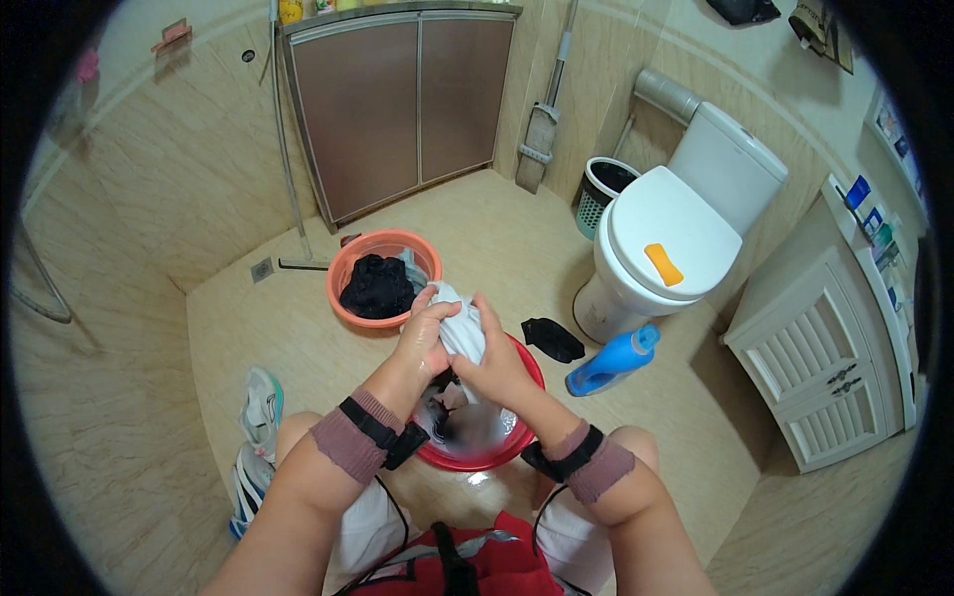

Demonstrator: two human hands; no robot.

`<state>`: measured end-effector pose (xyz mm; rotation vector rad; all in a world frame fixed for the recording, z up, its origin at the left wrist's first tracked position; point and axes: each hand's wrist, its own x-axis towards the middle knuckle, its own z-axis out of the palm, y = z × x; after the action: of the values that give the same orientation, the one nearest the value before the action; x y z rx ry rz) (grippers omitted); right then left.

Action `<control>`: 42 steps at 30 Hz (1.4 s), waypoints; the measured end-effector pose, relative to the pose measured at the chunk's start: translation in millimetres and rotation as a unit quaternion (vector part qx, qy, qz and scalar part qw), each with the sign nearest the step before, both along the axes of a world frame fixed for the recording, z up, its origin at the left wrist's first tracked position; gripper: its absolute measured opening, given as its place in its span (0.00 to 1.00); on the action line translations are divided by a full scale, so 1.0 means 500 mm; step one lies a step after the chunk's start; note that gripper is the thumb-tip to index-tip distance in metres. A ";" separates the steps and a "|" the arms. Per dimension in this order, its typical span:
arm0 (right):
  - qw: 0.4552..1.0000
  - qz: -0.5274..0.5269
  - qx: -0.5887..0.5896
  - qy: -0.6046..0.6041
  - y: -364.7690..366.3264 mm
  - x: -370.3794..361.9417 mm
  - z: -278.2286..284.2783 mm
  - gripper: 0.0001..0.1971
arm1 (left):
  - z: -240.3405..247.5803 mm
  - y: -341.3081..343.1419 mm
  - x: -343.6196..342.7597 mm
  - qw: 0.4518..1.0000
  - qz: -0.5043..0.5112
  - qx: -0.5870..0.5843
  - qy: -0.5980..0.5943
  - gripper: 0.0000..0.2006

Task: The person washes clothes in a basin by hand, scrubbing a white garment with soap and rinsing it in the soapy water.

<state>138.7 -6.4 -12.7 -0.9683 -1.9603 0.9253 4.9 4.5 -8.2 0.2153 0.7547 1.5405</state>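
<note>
- Over the red basin [472, 463]: white cloth [459, 323], held bunched.
- Left hand [422, 336]: fingers curled round the cloth, left forearm [308, 497] from seven o'clock.
- Right hand [494, 363]: fingers gripping its other side, right forearm [641, 507] from five.

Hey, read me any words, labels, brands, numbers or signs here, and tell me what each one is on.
No text can be read.
White cloth: no lettering I can make out.
Blue bottle: no lettering I can make out.
Small blue items on the white cabinet: too small to read.
Brown package, upper right: too blurred.
</note>
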 end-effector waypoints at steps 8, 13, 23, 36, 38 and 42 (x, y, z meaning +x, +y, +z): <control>0.995 0.035 0.093 -0.028 -0.094 -0.011 0.084 0.19 | -0.036 0.020 -0.031 0.997 -0.059 0.052 -0.013 0.33; 0.993 0.029 0.101 -0.046 -0.086 -0.018 0.073 0.15 | -0.064 0.015 -0.022 0.996 -0.087 0.033 -0.004 0.20; 0.983 -0.131 -0.083 0.099 0.126 0.032 -0.028 0.20 | 0.001 -0.022 0.018 0.975 -0.177 -0.073 -0.110 0.13; 0.907 0.221 -0.337 0.125 0.016 0.052 -0.005 0.25 | 0.000 0.006 -0.080 0.958 -0.135 0.053 -0.249 0.11; 0.893 0.228 -0.354 0.155 0.006 0.059 0.007 0.24 | 0.006 0.006 -0.096 0.962 -0.133 0.059 -0.231 0.11; 0.875 0.187 -0.384 0.229 -0.009 0.082 0.051 0.20 | 0.009 0.002 -0.106 0.978 -0.115 -0.007 -0.176 0.10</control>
<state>179.6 -11.1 13.0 -0.6626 -1.3766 2.0456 -48.3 5.5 -3.7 0.0160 0.4419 1.3053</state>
